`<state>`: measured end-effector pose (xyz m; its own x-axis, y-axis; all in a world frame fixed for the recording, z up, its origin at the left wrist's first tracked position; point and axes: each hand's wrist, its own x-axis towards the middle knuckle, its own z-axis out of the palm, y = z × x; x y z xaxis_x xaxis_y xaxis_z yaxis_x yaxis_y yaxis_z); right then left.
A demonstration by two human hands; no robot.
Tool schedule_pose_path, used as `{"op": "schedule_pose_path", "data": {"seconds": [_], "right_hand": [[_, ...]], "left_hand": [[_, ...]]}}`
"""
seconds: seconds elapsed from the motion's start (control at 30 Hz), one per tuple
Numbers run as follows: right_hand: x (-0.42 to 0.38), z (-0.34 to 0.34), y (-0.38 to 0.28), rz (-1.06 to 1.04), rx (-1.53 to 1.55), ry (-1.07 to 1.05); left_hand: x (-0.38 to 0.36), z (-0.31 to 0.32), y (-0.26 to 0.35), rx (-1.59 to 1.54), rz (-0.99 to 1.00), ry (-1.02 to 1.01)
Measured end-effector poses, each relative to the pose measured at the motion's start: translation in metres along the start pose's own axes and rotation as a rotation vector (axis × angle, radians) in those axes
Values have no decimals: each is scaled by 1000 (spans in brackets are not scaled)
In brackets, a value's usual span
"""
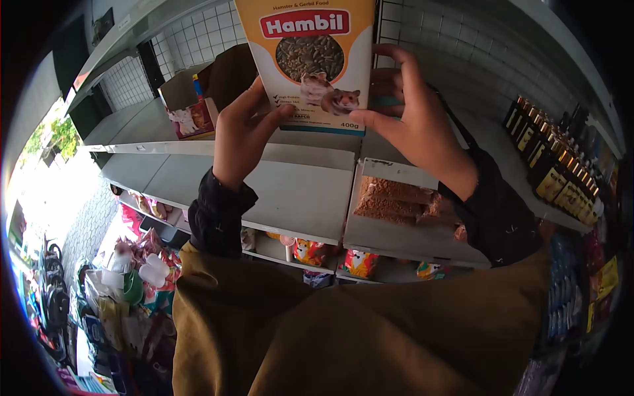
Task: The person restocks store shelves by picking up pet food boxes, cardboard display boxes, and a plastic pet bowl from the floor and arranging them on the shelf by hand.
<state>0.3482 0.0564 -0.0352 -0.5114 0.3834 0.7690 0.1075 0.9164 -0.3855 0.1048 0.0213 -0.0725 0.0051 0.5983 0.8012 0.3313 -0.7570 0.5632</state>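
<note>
A box of hamster food (310, 86), yellow and white with a red "Hambil" label and hamsters pictured on it, is held upright between my two hands at the upper middle of the view. My left hand (243, 135) grips its lower left edge, thumb on the front. On the lower right edge, my right hand (416, 115) has its thumb at the front corner, with the other fingers up along the side and partly hidden. Behind my left hand, a smaller printed box (191, 121) stands on the upper shelf beside an open brown carton (221, 79).
Below the hands runs a grey shelf (297, 191). Bags of brown pellets (393, 198) lie on it to the right. Rows of dark bottles with gold caps (551, 155) stand at the far right. Colourful packets (360, 263) sit lower down, and hanging goods (132, 277) crowd the left.
</note>
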Motion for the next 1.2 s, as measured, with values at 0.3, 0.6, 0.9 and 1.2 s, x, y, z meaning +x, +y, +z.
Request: {"op": "schedule_pose_path", "data": {"seconds": [0.3,0.6,0.9,1.2], "right_hand": [[2,11,60,72,122,-63],[3,14,67,117,39,-116],[8,16,64,188,17,-117],[11,21,72,118,-61,-87]], "left_hand": [[2,9,-34,90,-109,-12],[2,4,-39,146,-199,-84],[2,4,-38,127,-225,-79],[2,4,-38,69,-228,-64]]}}
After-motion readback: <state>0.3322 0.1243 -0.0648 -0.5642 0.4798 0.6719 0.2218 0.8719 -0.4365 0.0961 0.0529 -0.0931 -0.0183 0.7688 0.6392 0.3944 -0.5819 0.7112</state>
